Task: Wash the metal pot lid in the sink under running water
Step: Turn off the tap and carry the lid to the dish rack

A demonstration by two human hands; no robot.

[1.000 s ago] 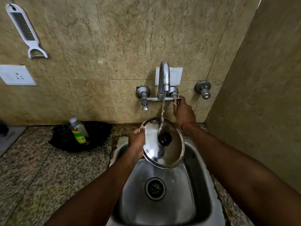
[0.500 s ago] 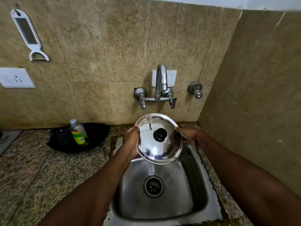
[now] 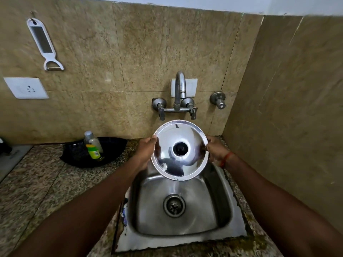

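Wall, far left: white peeler (image 3: 44,44) hanging, socket plate (image 3: 26,88) below it. Granite table (image 3: 37,182): black dish (image 3: 78,156) against the wall, clear bottle with green label (image 3: 92,145) leaning in it. Left hand (image 3: 146,149) grips the left rim of the metal pot lid (image 3: 172,169), thumb over the edge. Lid held in the air, tilted, black knob (image 3: 180,148) facing the camera, over the back of the steel sink (image 3: 209,204), just below the wall tap (image 3: 179,93). Right hand (image 3: 216,150) grips the right rim; red thread (image 3: 227,158) at that wrist. Small valve (image 3: 218,100) on the wall, right of the tap.
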